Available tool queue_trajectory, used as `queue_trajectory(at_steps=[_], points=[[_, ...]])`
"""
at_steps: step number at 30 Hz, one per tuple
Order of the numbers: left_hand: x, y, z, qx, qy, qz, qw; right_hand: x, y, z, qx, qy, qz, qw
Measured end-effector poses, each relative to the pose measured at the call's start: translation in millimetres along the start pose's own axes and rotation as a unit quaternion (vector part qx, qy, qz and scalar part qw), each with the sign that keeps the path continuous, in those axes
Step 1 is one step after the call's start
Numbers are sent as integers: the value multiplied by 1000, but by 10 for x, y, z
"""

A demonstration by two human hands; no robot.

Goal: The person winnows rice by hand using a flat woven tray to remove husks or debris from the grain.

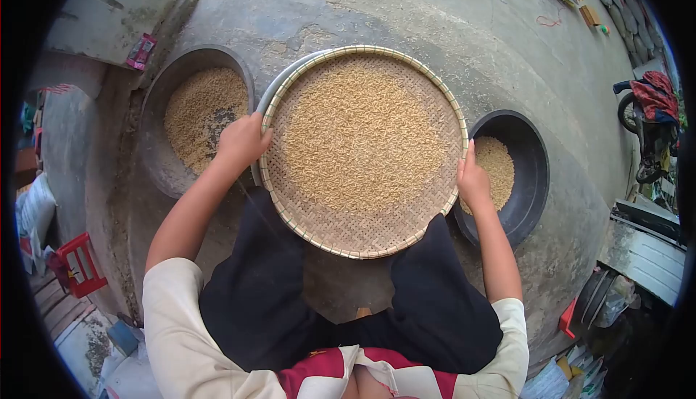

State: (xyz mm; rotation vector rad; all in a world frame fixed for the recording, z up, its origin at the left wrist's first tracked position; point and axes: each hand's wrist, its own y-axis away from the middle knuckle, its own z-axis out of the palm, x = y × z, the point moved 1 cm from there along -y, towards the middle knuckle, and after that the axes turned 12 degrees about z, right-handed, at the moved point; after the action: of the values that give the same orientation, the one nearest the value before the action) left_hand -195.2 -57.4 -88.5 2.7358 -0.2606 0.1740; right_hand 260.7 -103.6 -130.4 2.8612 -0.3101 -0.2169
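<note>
A round woven bamboo winnowing tray (pixel 359 243) is held out over my knees, with a layer of husked-looking tan grain (pixel 362 138) spread across its middle. My left hand (pixel 245 140) is closed on the tray's left rim. On the opposite rim, my right hand (pixel 473 180) grips with its thumb side uppermost; part of its fingers is hidden under the tray. Behind the tray's upper left edge shows the pale rim of another round vessel (pixel 279 87), mostly covered.
At left stands a wide grey basin (pixel 156 120) holding grain and some dark bits. A black basin (pixel 533 188) with paler grain is at right. Loose grains dot the concrete floor (pixel 464 29). A red plastic stool (pixel 81 265) lies far left; a motorbike (pixel 645 127) stands far right.
</note>
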Motion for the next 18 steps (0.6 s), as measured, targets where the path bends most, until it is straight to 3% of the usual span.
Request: queue_trajectory(at_steps=[2,3,5,9,11,12,18], points=[[-7,-106,-80,98,125,80,984,-5,4,-17,5,-22,3,1000],[5,-149,-114,98,123,74,985,-6,-4,0,2,-24,-3,1000],[78,-241,-146,9,273,102,957,13,-13,20,-7,-28,21,999],[152,-419,54,-1,199,175,964,37,-14,69,16,-50,12,999],[200,-468,107,-55,124,211,968,44,-9,72,11,-45,16,999],[230,-486,96,-91,139,208,964,38,-13,67,9,-42,22,999],[246,-539,146,-106,130,255,952,37,-9,75,12,-49,24,998]])
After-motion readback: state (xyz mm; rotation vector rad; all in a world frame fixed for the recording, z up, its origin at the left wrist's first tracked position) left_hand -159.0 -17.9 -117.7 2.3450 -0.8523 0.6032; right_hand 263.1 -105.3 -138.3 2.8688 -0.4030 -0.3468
